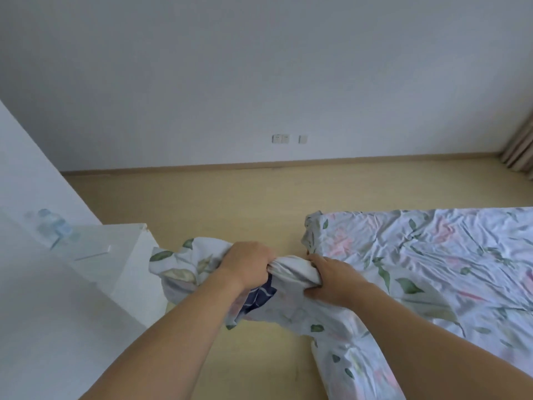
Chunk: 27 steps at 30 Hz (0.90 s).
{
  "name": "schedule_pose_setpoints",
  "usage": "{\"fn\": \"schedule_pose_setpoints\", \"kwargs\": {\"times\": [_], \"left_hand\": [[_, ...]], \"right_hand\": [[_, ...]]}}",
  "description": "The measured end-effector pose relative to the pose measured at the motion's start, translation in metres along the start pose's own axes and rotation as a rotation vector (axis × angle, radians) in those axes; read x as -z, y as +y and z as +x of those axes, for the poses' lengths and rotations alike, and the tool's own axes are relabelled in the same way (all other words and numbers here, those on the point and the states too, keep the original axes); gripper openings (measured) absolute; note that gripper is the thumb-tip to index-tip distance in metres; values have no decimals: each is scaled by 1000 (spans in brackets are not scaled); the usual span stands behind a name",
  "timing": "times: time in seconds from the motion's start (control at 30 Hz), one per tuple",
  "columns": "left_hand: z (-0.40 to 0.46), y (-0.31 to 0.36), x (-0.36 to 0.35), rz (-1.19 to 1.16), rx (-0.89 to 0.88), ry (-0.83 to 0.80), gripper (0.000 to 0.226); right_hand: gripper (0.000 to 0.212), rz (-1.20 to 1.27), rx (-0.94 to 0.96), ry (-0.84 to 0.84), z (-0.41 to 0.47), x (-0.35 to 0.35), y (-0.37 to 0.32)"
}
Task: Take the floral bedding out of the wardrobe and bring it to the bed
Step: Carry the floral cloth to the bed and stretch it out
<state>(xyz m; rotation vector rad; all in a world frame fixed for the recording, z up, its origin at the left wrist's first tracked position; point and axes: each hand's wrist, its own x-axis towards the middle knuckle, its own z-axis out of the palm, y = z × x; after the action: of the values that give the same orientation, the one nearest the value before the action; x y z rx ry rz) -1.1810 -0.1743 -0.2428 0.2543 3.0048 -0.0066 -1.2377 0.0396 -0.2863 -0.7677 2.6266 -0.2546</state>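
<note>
Floral bedding out of wardrobe, carried at bed edge, not yet set down.

White cabinet [121, 255] at left; left hand [248, 264] curled tight round bunched floral bedding [291, 272], right hand [331, 280] gripping same twisted roll just beside it, fingers wrapped under. Cloth hanging over wooden floor [230, 203], trailing onto bed [432, 255] with floral sheet at right. Retrieval done, judged nearly finished; remaining: lay bundle on mattress, release.

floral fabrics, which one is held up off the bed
The bunched floral bedding gripped by the left hand and right hand; the other floral sheet lies spread on the bed.
</note>
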Motion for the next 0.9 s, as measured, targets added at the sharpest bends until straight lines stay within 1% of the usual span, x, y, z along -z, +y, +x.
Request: {"fn": "schedule_pose_setpoints", "kwargs": {"times": [0.07,0.1,0.13,0.17,0.27,0.33,0.47,0.67,0.77,0.9], "left_hand": [[26,-7,2,-16,-38,25,9],[36,-12,1,-29,-52,37,8],[48,-17,2,-43,-67,41,7],[61,-22,1,-50,-87,42,7],[99,-35,3,-35,-132,9,9],[127,-46,4,-5,-175,-7,6],[174,-73,11,28,-245,-35,11],[240,-117,20,48,-276,-39,15],[271,-123,19,56,-326,-25,19],[323,-127,20,61,-354,-27,18]], "right_hand": [[93,-41,-29,55,9,0,16],[100,-69,-52,63,13,0,22],[99,-90,-78,69,19,0,27],[91,-103,-105,75,26,-1,31],[48,-119,-170,120,53,4,36],[33,-108,-229,124,75,12,37],[25,-81,-307,133,114,31,37],[9,-32,-345,121,172,65,35],[12,1,-376,81,196,74,47],[15,51,-389,46,232,93,74]]}}
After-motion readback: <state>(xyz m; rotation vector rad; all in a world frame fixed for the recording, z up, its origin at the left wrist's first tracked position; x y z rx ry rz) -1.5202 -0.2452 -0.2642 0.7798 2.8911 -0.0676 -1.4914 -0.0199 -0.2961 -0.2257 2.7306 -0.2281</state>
